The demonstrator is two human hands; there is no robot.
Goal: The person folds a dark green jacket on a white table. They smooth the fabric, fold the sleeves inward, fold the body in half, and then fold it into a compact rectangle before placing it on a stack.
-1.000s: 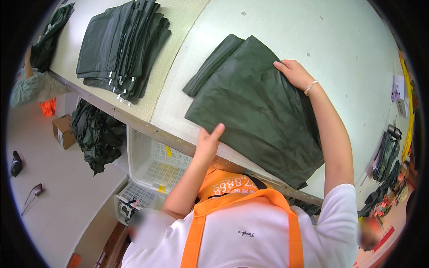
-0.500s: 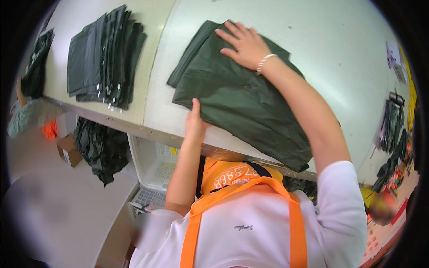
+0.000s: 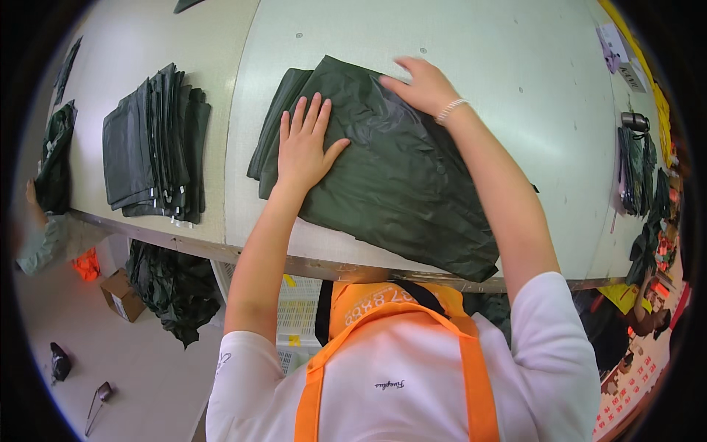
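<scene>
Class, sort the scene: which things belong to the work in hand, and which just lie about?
In the work:
dark green material
left hand, spread on it
right hand, at its upper edge
pale table beneath
stack of similar pieces, probably

Seemingly lying about:
cardboard box
orange item near it
dark cylinder, far right
</scene>
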